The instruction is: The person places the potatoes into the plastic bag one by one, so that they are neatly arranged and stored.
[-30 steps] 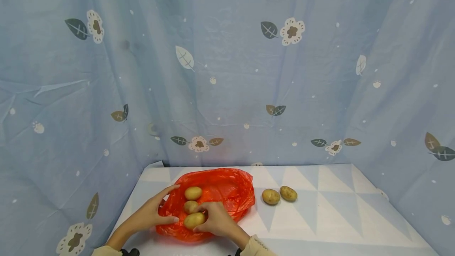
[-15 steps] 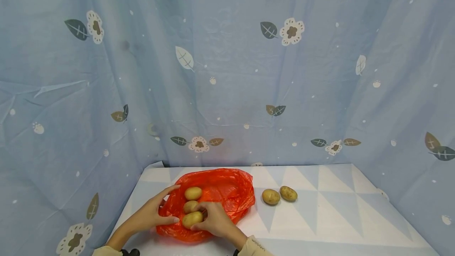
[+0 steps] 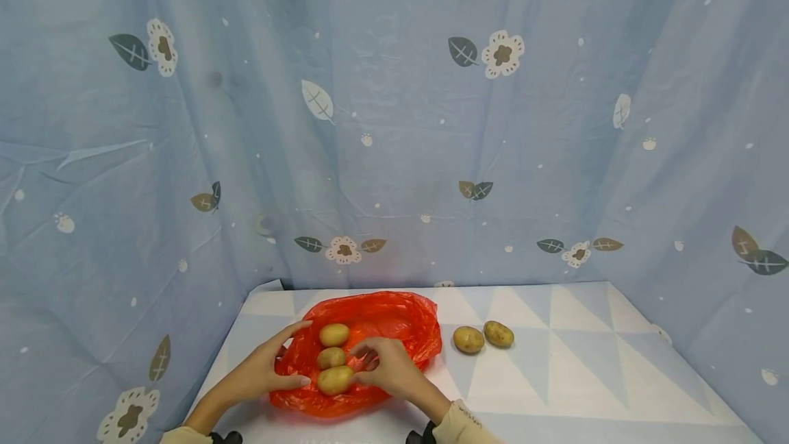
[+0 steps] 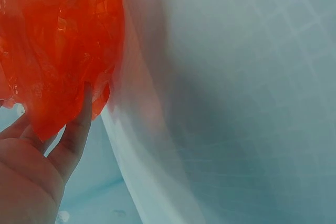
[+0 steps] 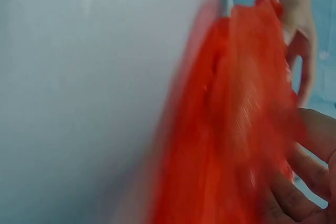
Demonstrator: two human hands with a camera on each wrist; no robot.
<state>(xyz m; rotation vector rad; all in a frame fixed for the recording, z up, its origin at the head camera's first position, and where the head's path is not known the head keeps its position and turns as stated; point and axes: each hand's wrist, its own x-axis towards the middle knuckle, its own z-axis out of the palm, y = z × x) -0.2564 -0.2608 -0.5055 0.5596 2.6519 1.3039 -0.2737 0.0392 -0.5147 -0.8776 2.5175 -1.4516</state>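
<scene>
A crinkled red plastic bag lies spread with its mouth up in the head view. In a row at its left sit a far potato, a small middle potato and a larger near potato. My left hand holds the bag's left side between thumb and fingers; the left wrist view shows its fingers against the red film. Over the bag's near right part is my right hand, fingers loosely bent, nothing held, thumb tip right by the near potato. The right wrist view is blurred.
Two more potatoes, one rounder and one spotted, lie right of the bag on the table with its triangle-patterned cover. A blue printed curtain encloses the back and sides.
My right hand first shifted the near potato slightly left, then let it go and drew back to the right. The left hand has stayed in place at the bag.
</scene>
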